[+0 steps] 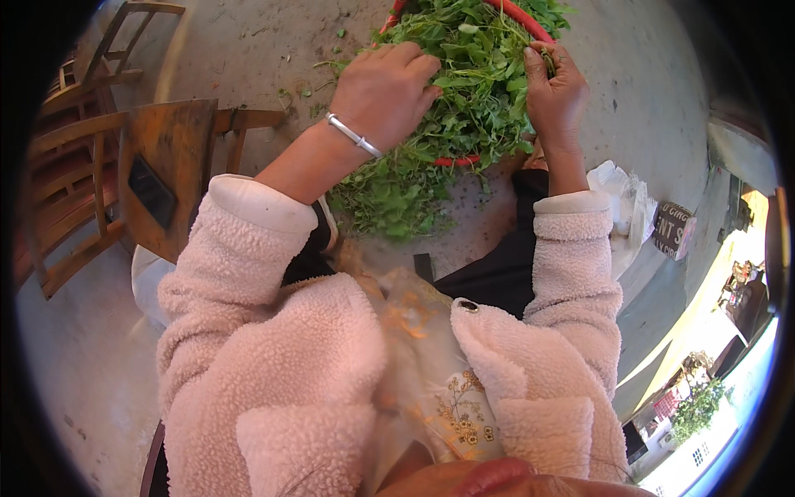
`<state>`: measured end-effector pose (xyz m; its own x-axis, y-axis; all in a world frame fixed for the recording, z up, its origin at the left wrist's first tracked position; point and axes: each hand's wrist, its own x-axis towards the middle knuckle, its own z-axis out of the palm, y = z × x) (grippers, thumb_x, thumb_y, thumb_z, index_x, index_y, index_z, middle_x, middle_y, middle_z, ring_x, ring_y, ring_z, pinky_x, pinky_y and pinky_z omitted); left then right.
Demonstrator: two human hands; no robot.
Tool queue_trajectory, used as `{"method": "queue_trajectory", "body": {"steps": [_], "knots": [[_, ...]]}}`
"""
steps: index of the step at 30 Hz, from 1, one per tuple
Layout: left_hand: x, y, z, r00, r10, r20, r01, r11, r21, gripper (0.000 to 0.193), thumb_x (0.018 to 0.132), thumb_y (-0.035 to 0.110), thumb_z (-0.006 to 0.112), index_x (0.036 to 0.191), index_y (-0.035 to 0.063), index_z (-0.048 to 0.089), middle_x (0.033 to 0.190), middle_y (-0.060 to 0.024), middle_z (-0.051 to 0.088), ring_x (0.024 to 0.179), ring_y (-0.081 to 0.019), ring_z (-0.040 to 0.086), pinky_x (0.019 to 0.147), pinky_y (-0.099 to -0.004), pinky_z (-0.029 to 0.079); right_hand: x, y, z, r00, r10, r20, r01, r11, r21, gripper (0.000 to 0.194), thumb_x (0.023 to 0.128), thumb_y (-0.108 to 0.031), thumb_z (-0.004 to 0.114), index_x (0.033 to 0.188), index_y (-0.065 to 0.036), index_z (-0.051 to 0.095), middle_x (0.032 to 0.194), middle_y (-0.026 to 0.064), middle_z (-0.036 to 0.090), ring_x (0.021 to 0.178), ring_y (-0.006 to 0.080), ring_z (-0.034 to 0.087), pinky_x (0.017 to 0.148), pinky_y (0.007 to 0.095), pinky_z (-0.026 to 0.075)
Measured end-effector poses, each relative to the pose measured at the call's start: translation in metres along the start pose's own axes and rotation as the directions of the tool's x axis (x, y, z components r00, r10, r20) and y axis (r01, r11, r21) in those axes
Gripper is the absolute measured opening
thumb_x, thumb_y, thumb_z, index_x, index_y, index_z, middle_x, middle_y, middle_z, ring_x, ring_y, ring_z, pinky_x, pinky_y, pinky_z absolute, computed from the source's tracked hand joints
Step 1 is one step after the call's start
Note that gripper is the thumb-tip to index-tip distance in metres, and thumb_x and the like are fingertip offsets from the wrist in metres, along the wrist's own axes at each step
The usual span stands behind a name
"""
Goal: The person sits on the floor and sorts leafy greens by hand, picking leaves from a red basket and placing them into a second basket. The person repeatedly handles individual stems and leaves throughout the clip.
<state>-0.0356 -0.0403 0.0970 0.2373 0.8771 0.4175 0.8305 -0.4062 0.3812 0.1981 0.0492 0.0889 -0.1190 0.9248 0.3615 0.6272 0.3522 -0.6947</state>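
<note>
A heap of leafy green stems [478, 81] fills a red-rimmed container [526, 20] in front of me. My right hand [558, 93] is at the heap's right side, with a few thin green stems [546, 61] pinched between thumb and fingers. Over the heap's left side, my left hand [388, 90] is turned back upward, with its fingers bent toward the leaves. Its fingertips are partly hidden, so whether it grips anything does not show. More loose greens [391, 199] lie on the floor between my feet, against the near side of the container.
To the left, a black phone [152, 191] lies on a wooden stool or bench top [180, 161], beside wooden chairs [74, 180]. White plastic bags [621, 205] and a dark box with printing [674, 230] are on the floor at right. Scattered leaf bits [304, 93] dot the concrete.
</note>
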Motion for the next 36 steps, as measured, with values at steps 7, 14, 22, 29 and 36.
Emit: {"method": "queue_trajectory", "body": {"steps": [7, 14, 22, 29, 36], "knots": [[0.037, 0.011, -0.003, 0.93, 0.008, -0.367, -0.05, 0.993, -0.104, 0.015, 0.077, 0.011, 0.066, 0.091, 0.0088, 0.069, 0.088, -0.0083, 0.064, 0.089, -0.027, 0.064, 0.093, -0.042, 0.046, -0.013, -0.015, 0.0, 0.97, 0.027, 0.242, -0.085, 0.969, 0.232, 0.013, 0.093, -0.015, 0.065, 0.099, -0.003, 0.067, 0.071, 0.0024, 0.062, 0.063, 0.0075, 0.052, 0.06, 0.0255, 0.045], [0.04, 0.012, 0.004, 0.977, 0.048, -0.209, -0.057, 0.998, -0.04, 0.008, 0.076, 0.006, 0.065, 0.083, 0.0102, 0.067, 0.083, -0.007, 0.06, 0.088, -0.0265, 0.061, 0.104, -0.0468, 0.04, -0.014, -0.02, 0.003, 0.903, 0.07, 0.424, -0.281, 0.843, 0.459, 0.013, 0.094, -0.013, 0.063, 0.098, -0.001, 0.066, 0.075, -0.0021, 0.061, 0.066, 0.0048, 0.051, 0.06, 0.022, 0.042], [0.041, 0.008, 0.013, 0.995, -0.03, -0.093, 0.019, 0.993, -0.117, 0.007, 0.079, 0.015, 0.064, 0.082, 0.009, 0.067, 0.082, -0.0116, 0.062, 0.086, -0.0295, 0.062, 0.098, -0.046, 0.042, -0.011, -0.001, 0.003, 0.913, 0.112, 0.393, -0.293, 0.85, 0.438, 0.015, 0.094, -0.011, 0.065, 0.106, -0.002, 0.069, 0.075, -0.0055, 0.055, 0.066, 0.0041, 0.047, 0.061, 0.0191, 0.04], [0.051, 0.012, 0.007, 0.748, -0.502, 0.435, 0.62, 0.761, -0.189, 0.026, 0.084, 0.026, 0.061, 0.086, 0.002, 0.071, 0.08, -0.0228, 0.068, 0.075, -0.0391, 0.066, 0.071, -0.0478, 0.052, -0.013, -0.026, -0.006, 0.919, -0.002, 0.395, -0.14, 0.933, 0.332, 0.024, 0.091, -0.01, 0.07, 0.114, -0.004, 0.069, 0.087, -0.0023, 0.065, 0.079, 0.0033, 0.055, 0.07, 0.0209, 0.047], [0.048, 0.017, 0.018, 0.819, -0.351, 0.453, 0.475, 0.859, -0.192, 0.026, 0.083, 0.025, 0.058, 0.08, 0.0011, 0.068, 0.075, -0.0215, 0.067, 0.075, -0.0399, 0.065, 0.07, -0.0499, 0.051, -0.022, -0.028, 0.005, 0.858, -0.262, 0.441, 0.291, 0.957, 0.002, 0.022, 0.088, -0.014, 0.066, 0.107, -0.004, 0.067, 0.097, 0.0157, 0.066, 0.088, 0.037, 0.065, 0.073, 0.039, 0.052]]}}
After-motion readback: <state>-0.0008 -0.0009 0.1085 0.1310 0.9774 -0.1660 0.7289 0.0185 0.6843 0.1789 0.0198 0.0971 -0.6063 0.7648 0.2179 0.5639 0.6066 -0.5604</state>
